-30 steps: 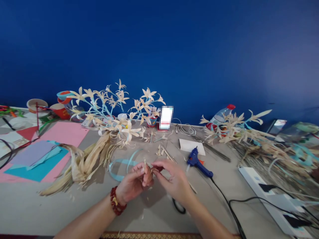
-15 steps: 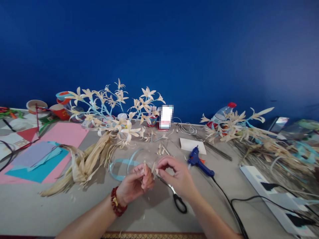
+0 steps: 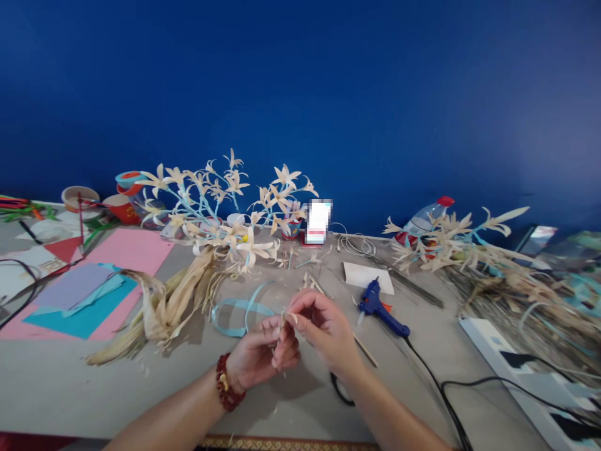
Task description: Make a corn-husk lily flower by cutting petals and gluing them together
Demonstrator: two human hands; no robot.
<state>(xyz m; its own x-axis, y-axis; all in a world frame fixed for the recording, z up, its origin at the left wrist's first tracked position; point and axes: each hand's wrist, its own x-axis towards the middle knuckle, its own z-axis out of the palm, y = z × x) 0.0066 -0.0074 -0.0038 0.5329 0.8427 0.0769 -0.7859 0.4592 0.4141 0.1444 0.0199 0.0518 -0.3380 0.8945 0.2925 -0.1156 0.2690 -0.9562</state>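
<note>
My left hand [image 3: 268, 354], with red beads at the wrist, is closed on a small pale husk piece [image 3: 282, 321] that sticks up between thumb and fingers. Touching it from the right is my right hand [image 3: 323, 329], its thumb and forefinger pinching a curved husk petal [image 3: 292, 317]. Black-handled scissors [image 3: 342, 389] lie mostly hidden under my right hand. A blue glue gun [image 3: 381, 310] rests to the right. Light-blue ribbon [image 3: 230, 318] is looped behind my left hand. Dry corn husks [image 3: 162, 313] lie to the left.
Husk flowers [image 3: 206, 194] stand at the back, more flowers [image 3: 451, 238] at the right. A lit phone [image 3: 318, 222] leans near the wall. Coloured paper [image 3: 79, 288] lies left. A power strip [image 3: 511, 369] and black cable [image 3: 422, 360] occupy the right front.
My hands have come together, bringing the right hand's petal against the left hand's piece. My right hand now covers more of the scissors. The whole view has shifted slightly.
</note>
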